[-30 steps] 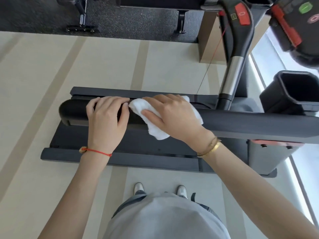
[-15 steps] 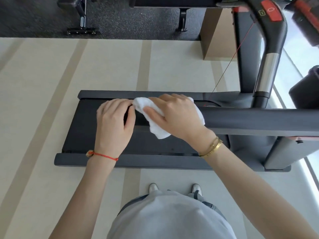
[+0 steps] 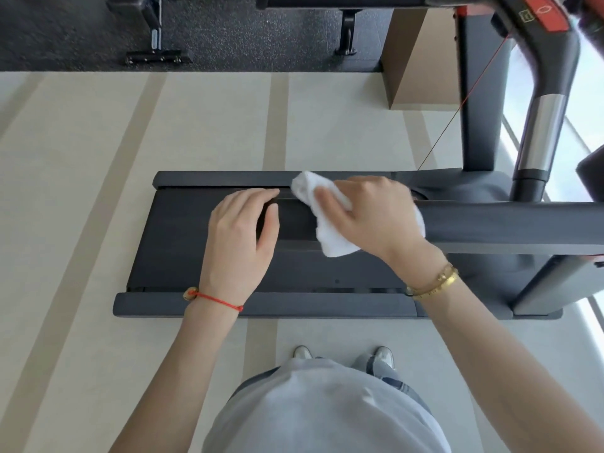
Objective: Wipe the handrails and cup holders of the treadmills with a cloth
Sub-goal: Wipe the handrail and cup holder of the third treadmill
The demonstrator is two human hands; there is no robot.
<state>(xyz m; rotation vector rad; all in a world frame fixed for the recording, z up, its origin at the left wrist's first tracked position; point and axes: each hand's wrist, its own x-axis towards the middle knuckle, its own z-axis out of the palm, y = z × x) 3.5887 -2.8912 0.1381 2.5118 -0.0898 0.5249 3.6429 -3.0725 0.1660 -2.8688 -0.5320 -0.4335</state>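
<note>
I see my right hand (image 3: 369, 217) in the middle of the frame. It is curled over the white cloth (image 3: 322, 220) and grips it, pressing it down on the dark handrail (image 3: 510, 223). The handrail runs from the hands out to the right edge of the frame. I think the cloth is bunched up like that so the whole hand can push it along the rail.

My left hand (image 3: 240, 233) sits just left of the cloth, not touching it. Its fingers are curled down over the free end of the handrail. It holds that end, I think, to keep me steady while the other hand wipes.

Far below the hands lies the treadmill belt (image 3: 170, 243), with the pale striped floor (image 3: 81, 191) around it. At the upper right stands a curved post (image 3: 542, 132) with a shiny silver part and a red button (image 3: 549, 11) near the top. A thin red cord (image 3: 457, 112) hangs down beside it. I would watch that post and cord if the wipe goes far to the right. At the right edge is a dark shape (image 3: 591, 174) that may be a cup holder, but I cannot tell. My shoes (image 3: 382, 356) are at the bottom.
</note>
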